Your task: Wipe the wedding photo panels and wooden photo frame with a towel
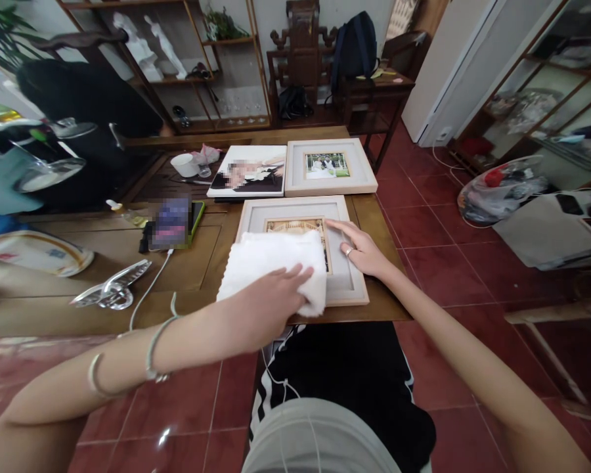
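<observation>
My left hand lies palm down on a folded white cloth, pressing it with its fingers spread. Under the cloth is a picture frame with a pale wooden border and a light mat. The cloth covers its lower left part and much of the picture inside. My right hand rests on the frame's right side. Its index finger stretches toward the picture's upper right corner and its thumb, wearing a ring, stands apart; the remaining fingers are mostly hidden.
Behind lie another framed picture and a photo panel. To the left are a phone with a white cable, a clear hair claw, a dropper bottle and a white cup. The wooden table ends just right of the frame.
</observation>
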Available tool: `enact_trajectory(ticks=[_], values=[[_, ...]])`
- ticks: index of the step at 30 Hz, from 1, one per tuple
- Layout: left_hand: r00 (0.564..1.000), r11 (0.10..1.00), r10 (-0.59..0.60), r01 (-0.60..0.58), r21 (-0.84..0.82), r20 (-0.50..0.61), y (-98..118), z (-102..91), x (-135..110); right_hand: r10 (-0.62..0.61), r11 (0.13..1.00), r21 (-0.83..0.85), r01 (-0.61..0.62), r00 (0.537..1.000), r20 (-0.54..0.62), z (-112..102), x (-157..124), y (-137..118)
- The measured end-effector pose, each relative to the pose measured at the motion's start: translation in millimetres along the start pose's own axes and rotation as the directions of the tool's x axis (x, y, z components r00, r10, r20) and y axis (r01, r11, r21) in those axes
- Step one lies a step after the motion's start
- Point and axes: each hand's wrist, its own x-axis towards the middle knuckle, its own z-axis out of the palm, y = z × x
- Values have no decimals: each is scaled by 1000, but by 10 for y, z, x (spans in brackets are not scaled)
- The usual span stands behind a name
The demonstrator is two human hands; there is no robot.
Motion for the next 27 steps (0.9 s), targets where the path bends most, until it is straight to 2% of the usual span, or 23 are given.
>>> enact_trajectory(ticks=[3,7,11,15,17,19,22,27], values=[[999,998,41,-42,-42,-26,173,-5,-125,4,1000,2,-4,1000,1,-3,1,-9],[999,999,-28,27,-34,-36,150,60,2,10,1000,4,-10,1000,9,-7,6,-15],[976,983,-175,180,31,-126,-169,170,352,-3,1000,2,3,1000,13,-10,6,2],[905,940,-278,325,102,-322,-636,268,721,-13,1000,0,13,1000,7,-17,-4,4],[900,934,-292,342,107,-324,-795,280,834,-1,1000,0,1,1000,7,-22,-6,-3],[922,944,-281,315,95,-266,-839,260,875,4,1000,4,-4,1000,9,-24,-6,-8],[964,975,-202,216,62,-174,-687,191,824,-13,1000,16,13,1000,8,-21,-1,-4],[988,993,-103,109,49,-114,-143,114,593,9,998,59,-8,1000,-13,-9,-3,9]])
